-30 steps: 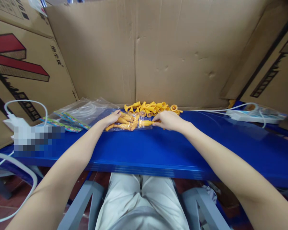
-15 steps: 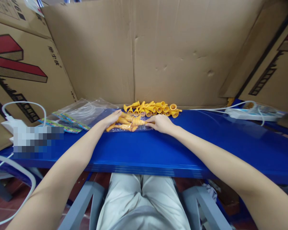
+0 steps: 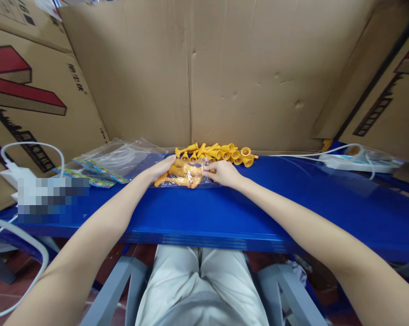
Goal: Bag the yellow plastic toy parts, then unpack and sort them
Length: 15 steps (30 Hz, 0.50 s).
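Observation:
Between my hands on the blue table lies a clear plastic bag [image 3: 188, 174] with several yellow-orange, horn-shaped plastic pieces inside. My left hand [image 3: 162, 169] is at the bag's left end, closed on it, with the fingertips partly hidden by the plastic. At the right end, my right hand [image 3: 226, 173] pinches the bag's edge between thumb and fingers. Just behind the bag is a pile of loose yellow horn-shaped pieces [image 3: 226, 155], their flared mouths mostly turned toward me.
Flat clear bags with colourful printed strips [image 3: 100, 174] lie on the left. A white charger with a cable [image 3: 22, 174] stands at far left, and a white power strip [image 3: 358, 164] at right. Cardboard [image 3: 252, 77] walls the back of the blue table [image 3: 204, 213].
The bag's right side has bunched inward, and the pieces inside sit closer together. My right hand has moved slightly left; my left hand slightly right.

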Each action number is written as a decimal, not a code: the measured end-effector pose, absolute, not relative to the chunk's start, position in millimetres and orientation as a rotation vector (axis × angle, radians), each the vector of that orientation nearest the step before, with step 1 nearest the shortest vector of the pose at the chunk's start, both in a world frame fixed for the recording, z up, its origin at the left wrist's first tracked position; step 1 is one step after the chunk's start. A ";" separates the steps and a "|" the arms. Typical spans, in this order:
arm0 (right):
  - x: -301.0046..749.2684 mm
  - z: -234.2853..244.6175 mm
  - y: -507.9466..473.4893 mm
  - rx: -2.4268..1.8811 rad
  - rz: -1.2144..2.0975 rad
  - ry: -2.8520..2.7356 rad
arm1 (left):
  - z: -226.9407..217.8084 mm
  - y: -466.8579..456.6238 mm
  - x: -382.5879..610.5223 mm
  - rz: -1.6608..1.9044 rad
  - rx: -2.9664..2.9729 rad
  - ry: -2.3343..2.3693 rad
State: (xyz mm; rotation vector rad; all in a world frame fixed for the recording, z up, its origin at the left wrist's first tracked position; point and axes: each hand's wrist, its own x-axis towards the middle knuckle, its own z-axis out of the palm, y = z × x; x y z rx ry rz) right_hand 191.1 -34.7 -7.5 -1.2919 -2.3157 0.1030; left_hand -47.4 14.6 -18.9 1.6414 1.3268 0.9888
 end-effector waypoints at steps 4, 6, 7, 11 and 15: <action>190.8 -11.2 -32.3 -1.128 0.462 -2.256 | -16.7 12.4 -45.1 0.992 1.620 1.328; 191.5 -12.5 -30.9 -1.167 0.681 -2.084 | -15.3 10.7 -44.4 0.987 1.608 1.321; 191.7 -12.9 -30.4 -1.186 0.791 -1.961 | -14.7 9.9 -44.3 0.976 1.607 1.309; 190.3 -13.1 -28.8 -1.133 1.164 -1.440 | -14.1 9.4 -45.4 0.908 1.706 1.292; 189.5 -13.8 -27.1 -1.132 1.450 -1.245 | -16.4 13.6 -48.0 0.855 1.800 1.445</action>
